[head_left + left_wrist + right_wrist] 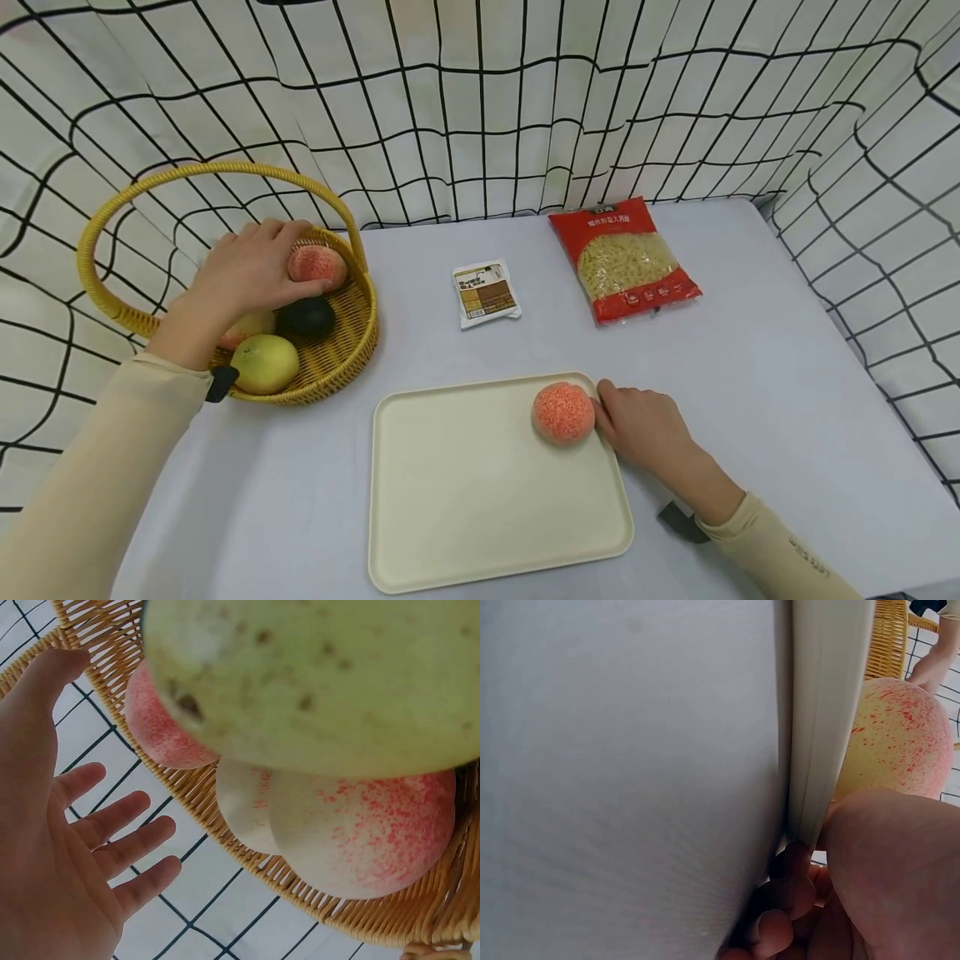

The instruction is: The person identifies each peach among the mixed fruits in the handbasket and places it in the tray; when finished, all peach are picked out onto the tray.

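My left hand [243, 271] reaches over the yellow wicker basket [352, 358], its fingers spread loosely in the left wrist view and nothing gripped. A pink peach [318, 265] is right beside its thumb. Below the hand are a dark green fruit [306, 318], another peach [246, 327] partly covered by the wrist, and a speckled yellow-green fruit [265, 364]. My right hand [648, 429] holds the right edge of the cream tray [487, 492] near its far corner, fingers curled at the rim in the right wrist view. One peach [563, 413] sits on the tray beside this hand.
Behind the tray, a small white-and-brown packet [486, 293] lies on the white table [750, 333]. Farther right is a red bag of pasta [625, 260]. Black wire mesh [480, 108] stands along the back and both sides. The basket's tall handle [225, 167] arches over the left hand.
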{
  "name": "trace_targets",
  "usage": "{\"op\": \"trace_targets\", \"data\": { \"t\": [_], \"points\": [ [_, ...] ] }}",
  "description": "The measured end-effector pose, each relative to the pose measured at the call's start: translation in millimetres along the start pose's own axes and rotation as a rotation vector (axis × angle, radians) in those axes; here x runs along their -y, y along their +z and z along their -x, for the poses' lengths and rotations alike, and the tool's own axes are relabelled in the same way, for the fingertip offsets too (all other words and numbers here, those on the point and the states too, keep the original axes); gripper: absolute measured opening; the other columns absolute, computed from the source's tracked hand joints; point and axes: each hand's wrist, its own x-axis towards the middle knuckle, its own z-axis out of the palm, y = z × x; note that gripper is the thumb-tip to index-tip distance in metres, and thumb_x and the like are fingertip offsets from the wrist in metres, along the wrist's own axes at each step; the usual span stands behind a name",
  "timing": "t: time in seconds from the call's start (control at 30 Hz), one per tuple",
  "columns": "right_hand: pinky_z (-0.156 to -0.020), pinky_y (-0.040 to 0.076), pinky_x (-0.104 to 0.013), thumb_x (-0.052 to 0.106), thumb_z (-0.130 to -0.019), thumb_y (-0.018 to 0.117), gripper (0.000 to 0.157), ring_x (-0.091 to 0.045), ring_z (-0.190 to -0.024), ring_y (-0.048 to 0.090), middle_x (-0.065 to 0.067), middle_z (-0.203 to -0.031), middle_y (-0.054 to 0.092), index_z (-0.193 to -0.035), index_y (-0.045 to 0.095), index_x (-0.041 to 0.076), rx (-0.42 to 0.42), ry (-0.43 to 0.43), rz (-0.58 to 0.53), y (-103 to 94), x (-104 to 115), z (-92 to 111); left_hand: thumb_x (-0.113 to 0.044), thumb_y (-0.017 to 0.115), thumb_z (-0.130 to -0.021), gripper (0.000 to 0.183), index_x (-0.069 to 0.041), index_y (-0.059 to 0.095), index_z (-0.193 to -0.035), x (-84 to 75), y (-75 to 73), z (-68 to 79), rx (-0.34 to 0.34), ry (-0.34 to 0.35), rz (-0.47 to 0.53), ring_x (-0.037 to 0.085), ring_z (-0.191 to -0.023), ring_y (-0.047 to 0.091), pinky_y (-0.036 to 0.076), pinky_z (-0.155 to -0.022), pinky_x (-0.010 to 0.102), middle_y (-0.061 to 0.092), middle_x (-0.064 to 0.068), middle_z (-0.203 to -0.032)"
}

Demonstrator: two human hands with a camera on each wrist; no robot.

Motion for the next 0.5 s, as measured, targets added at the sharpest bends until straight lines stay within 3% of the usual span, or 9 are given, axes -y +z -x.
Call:
{"op": "trace_targets", "data": {
  "t": [0.27, 0.5],
  "points": [
    [-0.047, 0.025, -0.025, 0.026, -0.102, 0.067, 0.028, -0.012, -0.052, 0.038, 0.003, -0.058, 0.042, -0.083, 0.054, 0.011, 0.007, 0.004, -0.005, -0.6, 1.0, 0.0, -0.067, 0.066, -0.094, 0.099, -0.008, 0.029, -0.164, 3.1, 9.9, -11.6, 0.066, -0.019, 0.009, 0.06, -0.137, 0.043, 0.041, -0.108, 0.078, 0.036, 0.036, -0.158],
    [-0.047, 0.026, -0.024, 0.027, -0.102, 0.067, 0.027, -0.012, -0.052, 0.038, 0.003, -0.059, 0.042, -0.084, 0.055, 0.011, 0.018, 0.007, -0.013, -1.4, 1.5, -0.3, -0.065, 0.069, -0.093, 0.099, -0.007, 0.03, -0.163, 3.0, 14.3, -18.8, 0.096, -0.022, 0.037, 0.059, -0.143, 0.038, 0.037, -0.111, 0.079, 0.032, 0.036, -0.161]
  ]
}}
